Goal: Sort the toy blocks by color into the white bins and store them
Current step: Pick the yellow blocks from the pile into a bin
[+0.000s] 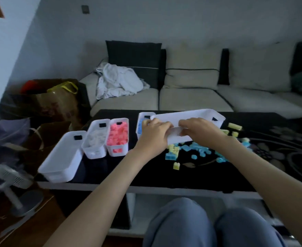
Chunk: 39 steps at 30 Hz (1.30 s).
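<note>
Both hands hold one white bin (189,116) tipped on its side above the black table (111,168). My left hand (153,134) grips its near rim at the left, and my right hand (198,130) grips the same rim at the right. Under the bin lies a loose pile of blue blocks (198,148) and yellow blocks (173,149). More yellow blocks (235,126) lie right of the bin. Behind my left hand stands a bin with blue blocks (141,124). Further left stand a bin of pink blocks (118,136), a bin of white blocks (96,139) and an empty bin (63,155).
A single yellow block (176,165) lies near the table's front. A sofa (191,97) with a white cloth runs behind the table. Bags (57,97) and a small fan (16,184) stand on the floor at the left. My knees (209,227) are below the table edge.
</note>
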Each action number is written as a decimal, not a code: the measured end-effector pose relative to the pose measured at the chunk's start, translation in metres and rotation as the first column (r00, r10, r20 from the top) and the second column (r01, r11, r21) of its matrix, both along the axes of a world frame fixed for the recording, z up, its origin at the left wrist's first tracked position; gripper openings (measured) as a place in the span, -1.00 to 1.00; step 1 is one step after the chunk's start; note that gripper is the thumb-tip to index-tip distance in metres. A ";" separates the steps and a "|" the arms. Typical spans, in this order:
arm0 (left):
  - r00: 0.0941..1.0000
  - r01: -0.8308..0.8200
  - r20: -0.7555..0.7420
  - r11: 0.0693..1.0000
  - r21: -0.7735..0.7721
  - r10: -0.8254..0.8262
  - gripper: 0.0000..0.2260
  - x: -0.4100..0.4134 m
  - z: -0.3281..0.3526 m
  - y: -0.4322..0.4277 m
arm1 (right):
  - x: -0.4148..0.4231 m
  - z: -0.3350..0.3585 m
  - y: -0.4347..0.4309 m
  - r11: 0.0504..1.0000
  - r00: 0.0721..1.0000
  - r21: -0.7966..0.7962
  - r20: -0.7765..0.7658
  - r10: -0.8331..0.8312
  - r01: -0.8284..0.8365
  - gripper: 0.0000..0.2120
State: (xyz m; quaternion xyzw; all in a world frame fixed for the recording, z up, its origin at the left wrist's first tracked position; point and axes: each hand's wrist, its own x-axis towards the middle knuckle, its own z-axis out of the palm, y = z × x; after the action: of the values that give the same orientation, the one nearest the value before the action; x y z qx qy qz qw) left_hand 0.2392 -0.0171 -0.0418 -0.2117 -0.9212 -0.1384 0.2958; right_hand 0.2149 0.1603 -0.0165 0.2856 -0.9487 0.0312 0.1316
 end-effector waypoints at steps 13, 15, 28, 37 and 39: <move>0.946 0.136 0.294 0.990 0.033 -0.140 -0.61 -0.007 -0.037 0.099 | 0.054 -0.047 0.153 0.920 0.891 -0.028 0.264 -0.370 0.391 -0.84; 0.927 0.112 0.362 0.994 -0.004 -0.103 -0.62 -0.011 -0.044 0.099 | 0.055 -0.055 0.158 0.926 0.882 -0.013 0.312 -0.354 0.376 -0.81; 0.832 0.004 0.553 0.999 0.040 -0.025 -0.73 -0.039 -0.058 0.054 | 0.029 -0.053 0.120 0.983 0.876 0.031 0.449 -0.178 0.183 -0.74; 0.760 -0.050 0.649 0.994 0.095 -0.024 -0.71 -0.046 -0.074 -0.001 | -0.005 -0.065 0.012 1.000 0.929 -0.008 0.371 -0.023 0.029 -0.70; 0.755 -0.056 0.656 0.994 0.093 -0.019 -0.68 -0.046 -0.079 -0.010 | -0.010 -0.079 -0.007 0.998 0.920 0.030 0.387 -0.062 0.054 -0.64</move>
State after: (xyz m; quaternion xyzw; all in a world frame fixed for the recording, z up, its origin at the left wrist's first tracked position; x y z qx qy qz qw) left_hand 0.1932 -0.0267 -0.1213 -0.1248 -0.9597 -0.2496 -0.0331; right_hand 0.2051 0.1532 -0.0954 0.2469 -0.9643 0.0741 -0.0604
